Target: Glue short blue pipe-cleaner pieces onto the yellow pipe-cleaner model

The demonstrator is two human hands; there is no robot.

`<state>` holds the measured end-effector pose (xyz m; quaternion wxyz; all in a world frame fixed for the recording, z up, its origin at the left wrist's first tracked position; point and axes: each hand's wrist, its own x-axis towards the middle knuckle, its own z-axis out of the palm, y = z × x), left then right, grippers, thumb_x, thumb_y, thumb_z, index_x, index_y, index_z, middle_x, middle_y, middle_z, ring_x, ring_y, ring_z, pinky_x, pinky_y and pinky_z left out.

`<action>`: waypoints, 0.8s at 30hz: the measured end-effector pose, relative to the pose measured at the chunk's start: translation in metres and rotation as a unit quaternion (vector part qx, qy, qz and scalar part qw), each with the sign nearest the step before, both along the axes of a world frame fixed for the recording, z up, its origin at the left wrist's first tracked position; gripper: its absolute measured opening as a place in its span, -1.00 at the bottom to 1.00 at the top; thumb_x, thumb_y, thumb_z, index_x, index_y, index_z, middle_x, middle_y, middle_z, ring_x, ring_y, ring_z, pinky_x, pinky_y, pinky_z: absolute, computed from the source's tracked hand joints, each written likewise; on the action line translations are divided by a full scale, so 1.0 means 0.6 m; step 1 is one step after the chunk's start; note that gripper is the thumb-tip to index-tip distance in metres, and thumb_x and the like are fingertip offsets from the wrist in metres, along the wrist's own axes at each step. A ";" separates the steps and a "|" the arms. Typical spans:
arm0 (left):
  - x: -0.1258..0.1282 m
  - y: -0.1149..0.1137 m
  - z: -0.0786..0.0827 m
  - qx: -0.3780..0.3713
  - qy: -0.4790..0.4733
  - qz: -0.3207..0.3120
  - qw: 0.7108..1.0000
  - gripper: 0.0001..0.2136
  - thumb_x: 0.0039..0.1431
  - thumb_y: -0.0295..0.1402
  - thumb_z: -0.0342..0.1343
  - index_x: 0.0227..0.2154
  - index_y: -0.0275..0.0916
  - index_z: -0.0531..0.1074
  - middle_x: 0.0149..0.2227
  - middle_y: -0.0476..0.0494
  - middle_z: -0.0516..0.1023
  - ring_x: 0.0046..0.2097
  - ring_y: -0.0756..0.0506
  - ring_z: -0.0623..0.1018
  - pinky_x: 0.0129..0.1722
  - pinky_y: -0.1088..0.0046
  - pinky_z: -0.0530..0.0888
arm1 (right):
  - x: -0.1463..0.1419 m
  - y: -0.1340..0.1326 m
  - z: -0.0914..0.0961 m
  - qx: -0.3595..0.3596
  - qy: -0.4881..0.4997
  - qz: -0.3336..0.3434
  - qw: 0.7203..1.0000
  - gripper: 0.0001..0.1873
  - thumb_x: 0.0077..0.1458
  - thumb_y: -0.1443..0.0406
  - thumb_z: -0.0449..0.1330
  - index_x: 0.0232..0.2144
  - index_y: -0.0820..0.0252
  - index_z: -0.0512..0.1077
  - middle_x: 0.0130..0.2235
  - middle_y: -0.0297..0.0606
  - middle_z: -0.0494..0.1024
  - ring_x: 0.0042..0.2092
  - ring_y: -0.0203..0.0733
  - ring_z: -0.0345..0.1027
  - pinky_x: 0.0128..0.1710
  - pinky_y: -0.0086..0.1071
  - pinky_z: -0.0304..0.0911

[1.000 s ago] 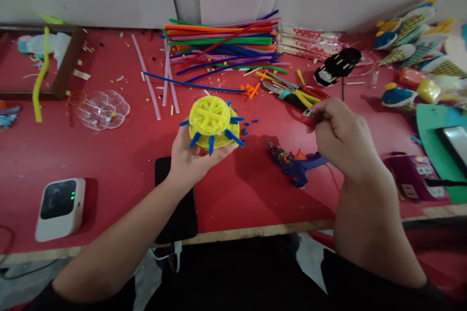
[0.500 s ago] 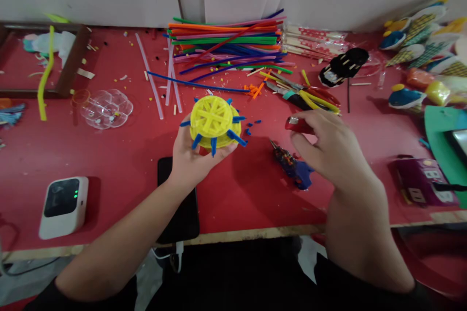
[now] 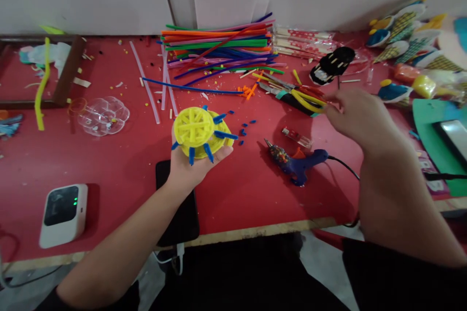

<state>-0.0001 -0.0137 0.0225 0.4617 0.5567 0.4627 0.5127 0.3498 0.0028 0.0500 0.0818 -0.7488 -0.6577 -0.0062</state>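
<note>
My left hand (image 3: 189,167) is closed around a yellow pipe-cleaner wheel (image 3: 194,127), made of stacked round parts. Short blue pipe-cleaner pieces stick out around its rim. Reaching to the pliers, my right hand (image 3: 359,114) has its thumb and forefinger apart at the ends of the handles; whether it touches them is unclear. The pliers (image 3: 306,99) have yellow and red handles and lie in a small heap of tools. Below that hand, a red-and-clear lighter (image 3: 297,138) rests on the table. A blue hot glue gun (image 3: 301,165) lies in front of it.
Several coloured pipe cleaners (image 3: 219,43) lie along the back. Blue clippings (image 3: 243,132) are scattered right of the wheel. A phone (image 3: 178,218), a white device (image 3: 63,215), a clear flower-shaped tray (image 3: 104,115) and a wooden frame (image 3: 67,75) occupy the left. Stuffed crafts (image 3: 396,92) are at right.
My right hand has let go of the lighter, which now lies on the table, and moved right toward the plier handles. The wheel in my left hand has shifted slightly left and down.
</note>
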 end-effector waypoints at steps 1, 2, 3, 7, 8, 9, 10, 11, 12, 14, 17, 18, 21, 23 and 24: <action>-0.001 0.000 -0.002 0.002 0.005 -0.004 1.000 -0.76 -0.15 -0.27 0.53 -0.43 -0.09 0.59 -0.39 -0.12 0.68 -0.27 -0.27 0.71 -0.07 -0.01 0.70 | 0.004 0.012 0.000 -0.021 -0.010 -0.004 1.000 -0.72 0.18 0.39 0.10 -0.14 0.34 0.57 -0.09 0.16 0.64 -0.06 0.05 0.51 -0.06 -0.10 0.25; -0.001 0.001 -0.004 0.001 0.007 -0.008 1.000 -0.76 -0.16 -0.28 0.52 -0.42 -0.09 0.59 -0.38 -0.13 0.69 -0.27 -0.28 0.71 -0.10 -0.02 0.71 | 0.006 0.024 0.000 -0.040 -0.021 -0.008 0.999 -0.72 0.19 0.40 0.11 -0.14 0.36 0.58 -0.09 0.16 0.65 -0.07 0.02 0.52 -0.08 -0.12 0.24; -0.002 0.001 -0.006 -0.002 0.006 -0.014 1.000 -0.76 -0.15 -0.29 0.52 -0.40 -0.09 0.60 -0.35 -0.14 0.71 -0.26 -0.29 0.71 -0.11 -0.02 0.71 | 0.008 0.035 0.000 -0.057 -0.027 -0.006 0.998 -0.73 0.19 0.40 0.12 -0.15 0.37 0.59 -0.10 0.14 0.66 -0.09 0.00 0.52 -0.11 -0.15 0.23; 0.003 0.000 -0.011 -0.008 -0.026 -0.060 0.998 -0.78 -0.03 -0.32 0.43 -0.29 -0.09 0.59 -0.23 -0.16 0.73 -0.14 -0.30 0.73 0.00 -0.03 0.68 | 0.010 0.068 0.001 -0.105 -0.035 0.011 0.994 -0.76 0.12 0.44 0.18 -0.19 0.36 0.62 -0.22 -0.01 0.68 -0.24 -0.12 0.51 -0.26 -0.23 0.17; 0.005 0.000 -0.010 -0.012 -0.032 -0.068 0.997 -0.77 -0.02 -0.33 0.42 -0.26 -0.08 0.58 -0.23 -0.15 0.73 -0.11 -0.30 0.72 0.03 -0.03 0.67 | 0.009 0.075 0.001 -0.112 -0.035 0.012 0.993 -0.75 0.11 0.44 0.19 -0.19 0.38 0.62 -0.24 -0.04 0.68 -0.26 -0.14 0.51 -0.27 -0.24 0.16; 0.006 0.000 -0.009 -0.017 -0.036 -0.069 0.997 -0.74 -0.03 -0.33 0.41 -0.24 -0.08 0.56 -0.24 -0.13 0.72 -0.09 -0.31 0.72 0.04 -0.03 0.67 | 0.008 0.082 0.001 -0.118 -0.033 0.011 0.992 -0.75 0.09 0.46 0.20 -0.20 0.40 0.62 -0.25 -0.06 0.68 -0.26 -0.15 0.52 -0.28 -0.26 0.16; 0.008 0.000 -0.007 -0.022 -0.036 -0.066 0.997 -0.71 -0.05 -0.33 0.42 -0.23 -0.08 0.54 -0.26 -0.12 0.71 -0.08 -0.31 0.72 0.04 -0.03 0.66 | 0.006 0.088 0.001 -0.120 -0.032 0.008 0.992 -0.76 0.07 0.47 0.22 -0.21 0.42 0.62 -0.25 -0.06 0.68 -0.25 -0.15 0.52 -0.28 -0.27 0.16; 0.008 0.001 -0.006 -0.026 -0.036 -0.062 0.997 -0.69 -0.07 -0.33 0.42 -0.22 -0.08 0.52 -0.27 -0.12 0.70 -0.08 -0.32 0.71 0.05 -0.04 0.66 | 0.003 0.094 0.002 -0.120 -0.030 0.003 0.992 -0.77 0.04 0.48 0.24 -0.23 0.44 0.62 -0.27 -0.06 0.68 -0.25 -0.14 0.53 -0.28 -0.27 0.16; 0.008 0.002 -0.004 -0.026 -0.033 -0.057 0.997 -0.69 -0.08 -0.34 0.43 -0.24 -0.09 0.50 -0.27 -0.13 0.69 -0.07 -0.33 0.71 0.07 -0.05 0.65 | -0.001 0.098 0.003 -0.118 -0.029 -0.003 0.993 -0.79 0.01 0.48 0.27 -0.25 0.46 0.62 -0.28 -0.05 0.68 -0.25 -0.12 0.53 -0.28 -0.28 0.16; 0.007 0.005 -0.002 -0.019 -0.029 -0.050 0.998 -0.70 -0.08 -0.36 0.43 -0.29 -0.11 0.47 -0.28 -0.15 0.67 -0.05 -0.33 0.70 0.11 -0.07 0.62 | -0.011 0.103 0.008 -0.103 -0.031 -0.016 0.994 -0.81 -0.01 0.42 0.33 -0.29 0.46 0.61 -0.29 -0.02 0.67 -0.23 -0.08 0.54 -0.29 -0.26 0.16; 0.005 0.009 -0.002 -0.014 -0.043 -0.031 0.998 -0.62 -0.10 -0.36 0.48 -0.25 -0.11 0.42 -0.30 -0.12 0.65 -0.04 -0.32 0.70 0.10 -0.06 0.62 | -0.028 0.097 0.026 -0.063 -0.044 -0.033 0.996 -0.75 0.04 0.32 0.34 -0.27 0.47 0.60 -0.20 0.11 0.65 -0.14 0.02 0.53 -0.26 -0.21 0.16; 0.005 0.010 -0.002 -0.013 -0.050 -0.023 0.998 -0.58 -0.12 -0.35 0.49 -0.23 -0.10 0.40 -0.31 -0.11 0.65 -0.04 -0.31 0.70 0.09 -0.05 0.63 | -0.033 0.090 0.033 -0.050 -0.049 -0.042 0.997 -0.73 0.05 0.30 0.34 -0.26 0.46 0.59 -0.17 0.14 0.64 -0.12 0.04 0.52 -0.25 -0.20 0.15; 0.008 0.008 -0.001 -0.006 -0.050 -0.004 0.999 -0.59 -0.07 -0.30 0.47 -0.21 -0.12 0.39 -0.32 -0.08 0.63 -0.03 -0.29 0.70 0.08 0.00 0.63 | -0.054 0.056 0.049 0.012 -0.026 -0.078 0.997 -0.79 0.02 0.26 0.38 -0.36 0.33 0.52 -0.28 0.02 0.62 -0.23 -0.05 0.48 -0.30 -0.22 0.14; 0.009 0.004 0.000 0.000 -0.032 0.009 0.999 -0.65 -0.02 -0.28 0.43 -0.22 -0.12 0.40 -0.33 -0.08 0.63 -0.04 -0.28 0.70 0.04 0.02 0.65 | -0.077 0.018 0.051 0.062 0.065 -0.087 0.992 -0.76 -0.01 0.26 0.39 -0.51 0.19 0.40 -0.48 -0.23 0.52 -0.40 -0.20 0.38 -0.38 -0.28 0.13; 0.009 0.002 0.001 0.002 -0.020 0.017 1.000 -0.67 -0.01 -0.29 0.41 -0.23 -0.12 0.40 -0.34 -0.09 0.63 -0.06 -0.29 0.71 0.00 0.02 0.67 | -0.093 -0.006 0.049 0.068 0.139 -0.080 0.985 -0.69 0.00 0.24 0.38 -0.57 0.14 0.31 -0.58 -0.34 0.42 -0.50 -0.26 0.29 -0.46 -0.32 0.10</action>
